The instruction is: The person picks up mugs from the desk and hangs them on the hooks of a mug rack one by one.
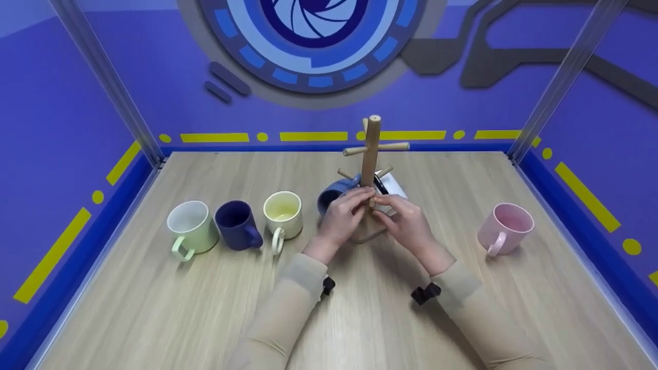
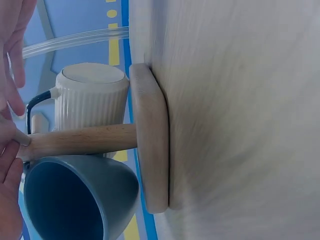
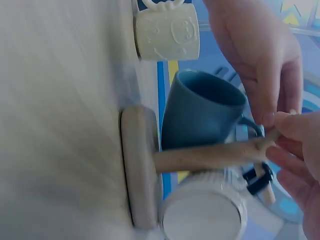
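A wooden mug tree (image 1: 371, 154) stands mid-table, its base (image 2: 152, 145) flat on the wood. My left hand (image 1: 342, 218) comes in from the left, fingers bent at a short front peg (image 3: 271, 136) partway up the post. From the other side, my right hand (image 1: 408, 221) pinches this peg between thumb and fingers. The two hands' fingertips meet there and hide part of it. Beside the post on the left, a blue mug (image 3: 205, 112) hangs tilted by its handle. On the right hangs a white ribbed mug (image 2: 92, 102) with a dark handle.
Left of the tree stand a pale green mug (image 1: 193, 228), a dark navy mug (image 1: 236, 226) and a cream-yellow mug (image 1: 284, 216). A pink mug (image 1: 506, 228) stands far right. Bare pegs (image 1: 393, 146) stick out from the upper post. Blue panels (image 1: 103, 77) enclose the table.
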`<action>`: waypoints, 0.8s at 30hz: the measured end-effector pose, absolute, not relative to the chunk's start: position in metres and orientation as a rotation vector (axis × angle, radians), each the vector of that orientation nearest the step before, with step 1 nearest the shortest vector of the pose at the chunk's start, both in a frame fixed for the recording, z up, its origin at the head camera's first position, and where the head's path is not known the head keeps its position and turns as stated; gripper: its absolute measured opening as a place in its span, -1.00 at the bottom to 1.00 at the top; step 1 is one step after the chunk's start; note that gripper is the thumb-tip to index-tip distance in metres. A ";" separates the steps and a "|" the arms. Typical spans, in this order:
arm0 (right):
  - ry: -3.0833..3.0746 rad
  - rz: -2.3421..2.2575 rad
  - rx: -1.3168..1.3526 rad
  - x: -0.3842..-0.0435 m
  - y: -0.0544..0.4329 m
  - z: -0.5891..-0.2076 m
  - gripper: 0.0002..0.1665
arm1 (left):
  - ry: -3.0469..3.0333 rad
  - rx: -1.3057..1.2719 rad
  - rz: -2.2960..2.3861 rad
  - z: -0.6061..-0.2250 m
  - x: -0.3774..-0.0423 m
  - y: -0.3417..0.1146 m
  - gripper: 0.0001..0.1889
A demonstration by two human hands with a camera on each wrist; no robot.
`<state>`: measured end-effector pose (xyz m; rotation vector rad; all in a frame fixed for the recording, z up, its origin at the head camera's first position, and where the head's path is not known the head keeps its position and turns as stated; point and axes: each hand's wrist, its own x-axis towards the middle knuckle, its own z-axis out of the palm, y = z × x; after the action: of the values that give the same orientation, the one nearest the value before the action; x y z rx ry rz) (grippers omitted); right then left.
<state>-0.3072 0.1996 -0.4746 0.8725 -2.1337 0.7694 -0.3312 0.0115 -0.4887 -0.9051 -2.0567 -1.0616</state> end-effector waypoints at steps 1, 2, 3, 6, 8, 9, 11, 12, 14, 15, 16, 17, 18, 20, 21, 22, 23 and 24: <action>-2.143 0.785 0.877 -0.307 0.205 -0.474 -0.62 | -2.047 -0.909 -1.067 -0.489 -0.332 0.012 -0.71; -2.156 0.798 0.870 -0.305 0.211 -0.473 -0.63 | -2.037 -0.914 -1.072 -0.490 -0.333 0.013 -0.72; -2.173 0.811 0.855 -0.303 0.217 -0.471 -0.64 | -2.026 -0.917 -1.075 -0.490 -0.334 0.014 -0.72; -2.227 0.881 0.803 -0.297 0.238 -0.460 -0.64 | -1.993 -0.923 -1.091 -0.492 -0.336 0.016 -0.73; -2.266 0.948 0.771 -0.293 0.254 -0.450 -0.64 | -1.971 -0.922 -1.093 -0.494 -0.337 0.017 -0.73; -2.293 0.970 0.744 -0.290 0.264 -0.445 -0.63 | -1.962 -0.918 -1.093 -0.495 -0.338 0.018 -0.72; -2.364 1.007 0.696 -0.285 0.285 -0.431 -0.61 | -1.945 -0.914 -1.101 -0.496 -0.339 0.018 -0.71; -2.414 1.007 0.665 -0.282 0.296 -0.425 -0.58 | -1.940 -0.911 -1.104 -0.496 -0.339 0.019 -0.71; -2.526 0.971 0.609 -0.276 0.319 -0.411 -0.52 | -1.937 -0.902 -1.115 -0.497 -0.340 0.019 -0.70; -2.586 0.946 0.586 -0.274 0.331 -0.405 -0.48 | -1.935 -0.897 -1.122 -0.498 -0.340 0.019 -0.70; -2.664 0.929 0.576 -0.271 0.345 -0.399 -0.43 | -1.934 -0.891 -1.127 -0.498 -0.339 0.019 -0.69; -2.743 0.910 0.569 -0.270 0.359 -0.395 -0.37 | -1.935 -0.885 -1.131 -0.498 -0.339 0.019 -0.69; -2.821 0.889 0.562 -0.269 0.371 -0.392 -0.33 | -1.939 -0.878 -1.132 -0.498 -0.338 0.019 -0.69; -2.965 0.832 0.544 -0.269 0.391 -0.390 -0.23 | -1.943 -0.872 -1.135 -0.498 -0.337 0.019 -0.69; -3.035 0.802 0.524 -0.270 0.399 -0.391 -0.19 | -1.943 -0.869 -1.135 -0.498 -0.336 0.019 -0.69; -3.100 0.772 0.504 -0.271 0.406 -0.393 -0.14 | -1.945 -0.867 -1.133 -0.499 -0.336 0.019 -0.69; -3.144 0.747 0.477 -0.273 0.409 -0.396 -0.11 | -1.946 -0.868 -1.133 -0.498 -0.335 0.019 -0.69; -3.177 0.716 0.453 -0.274 0.412 -0.398 -0.09 | -1.947 -0.869 -1.131 -0.498 -0.335 0.019 -0.68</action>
<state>-0.2743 0.4120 -0.3984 0.4529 -3.1766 0.7164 -0.3347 0.0189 -0.4982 -0.8694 -1.9468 -1.1313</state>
